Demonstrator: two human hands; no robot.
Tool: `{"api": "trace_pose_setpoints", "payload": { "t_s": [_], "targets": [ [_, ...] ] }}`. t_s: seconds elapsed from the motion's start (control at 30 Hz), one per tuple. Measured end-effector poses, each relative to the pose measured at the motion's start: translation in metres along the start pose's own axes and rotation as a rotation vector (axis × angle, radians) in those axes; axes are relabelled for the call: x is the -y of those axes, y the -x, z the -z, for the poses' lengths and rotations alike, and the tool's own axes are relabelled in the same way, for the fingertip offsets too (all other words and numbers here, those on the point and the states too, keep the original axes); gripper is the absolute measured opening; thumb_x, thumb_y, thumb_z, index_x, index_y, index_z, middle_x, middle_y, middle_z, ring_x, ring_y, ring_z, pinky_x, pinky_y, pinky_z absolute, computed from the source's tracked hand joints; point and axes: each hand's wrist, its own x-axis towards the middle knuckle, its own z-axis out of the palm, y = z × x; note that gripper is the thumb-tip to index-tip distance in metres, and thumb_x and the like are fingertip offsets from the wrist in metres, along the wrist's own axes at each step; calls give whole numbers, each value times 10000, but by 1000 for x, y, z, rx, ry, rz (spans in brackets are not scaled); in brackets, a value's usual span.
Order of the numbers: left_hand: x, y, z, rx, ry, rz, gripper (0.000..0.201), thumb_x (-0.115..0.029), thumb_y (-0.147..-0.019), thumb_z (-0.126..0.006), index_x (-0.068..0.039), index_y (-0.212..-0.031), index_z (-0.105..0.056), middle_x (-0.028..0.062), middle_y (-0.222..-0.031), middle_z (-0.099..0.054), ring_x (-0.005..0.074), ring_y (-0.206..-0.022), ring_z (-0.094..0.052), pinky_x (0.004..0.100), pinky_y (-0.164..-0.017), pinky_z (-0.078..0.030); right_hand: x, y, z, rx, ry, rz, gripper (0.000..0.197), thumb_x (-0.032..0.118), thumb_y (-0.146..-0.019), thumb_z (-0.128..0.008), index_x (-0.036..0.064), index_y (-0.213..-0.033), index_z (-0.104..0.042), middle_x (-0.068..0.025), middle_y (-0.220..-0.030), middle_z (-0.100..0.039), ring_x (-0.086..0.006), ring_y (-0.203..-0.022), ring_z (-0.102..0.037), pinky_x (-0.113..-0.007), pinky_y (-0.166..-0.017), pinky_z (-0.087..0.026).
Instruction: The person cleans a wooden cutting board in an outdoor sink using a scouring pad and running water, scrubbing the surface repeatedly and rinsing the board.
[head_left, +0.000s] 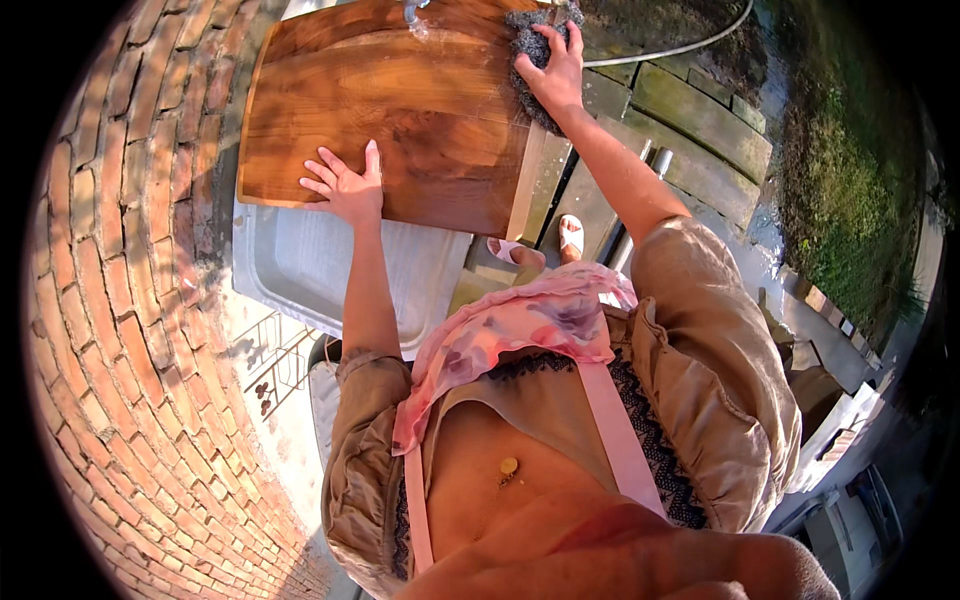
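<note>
A large brown wooden board (440, 110), wet and shiny with dark grain, lies across a pale sink (300, 250). My left hand (346, 187) rests flat on the board near its front edge, fingers spread, holding nothing. At the board's far right edge, my right hand (556, 72) grips a dark grey scouring pad (523, 50) with a rough, woolly texture. The fingers curl over the pad, which presses against the board's edge and hangs partly past it. Part of a metal tap (414, 14) shows above the board's far side.
A brick wall (110, 250) rises close on the left. A pale hose (690, 46) curves at the far right over stone slabs (700, 120), with grass (850, 220) beyond. A wire rack (272, 355) is by the wall. My sandalled feet (571, 236) stand below the board.
</note>
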Motion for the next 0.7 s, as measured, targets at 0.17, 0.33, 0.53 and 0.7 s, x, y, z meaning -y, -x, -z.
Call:
{"api": "trace_pose_setpoints", "payload": {
  "t_s": [0.17,0.33,0.53,0.7],
  "targets": [
    [-11,3,7,33,23,0,1101,-871,-856,-385,-108,-1625,-188,209,-1682,-115,474,-1539,-34,728,-1153,8,-11,-5,4,-34,-55,-113,593,381,-792,-761,264,-1336,-559,-302,-1517,-320,-464,-1388,-390,-443,-1095,-419],
    [5,10,3,18,65,-59,1062,-846,-876,-390,-124,-1627,-184,224,-1675,-132,477,-1538,-40,721,-1156,14,35,120,25,123,-89,-58,628,301,-783,-766,224,-1358,-523,-354,-1508,-297,-521,-1398,-348,-489,-1123,-386],
    [-73,93,-12,-81,188,-456,925,-670,-934,-525,-96,-1603,-244,188,-1666,-199,395,-1542,-135,686,-1181,-55,5,137,94,375,-328,-81,616,234,-786,-743,109,-1354,-538,-208,-1322,-534,-383,-1295,-487,-427,-1117,-378],
    [-158,133,5,95,428,-930,778,-502,-964,-572,-82,-1571,-327,161,-1649,-264,306,-1536,-215,524,-1245,-114,-47,149,158,238,-111,-101,608,188,-742,-744,90,-1320,-582,-173,-1297,-576,-370,-1273,-507,-421,-1128,-367]
  ]
}}
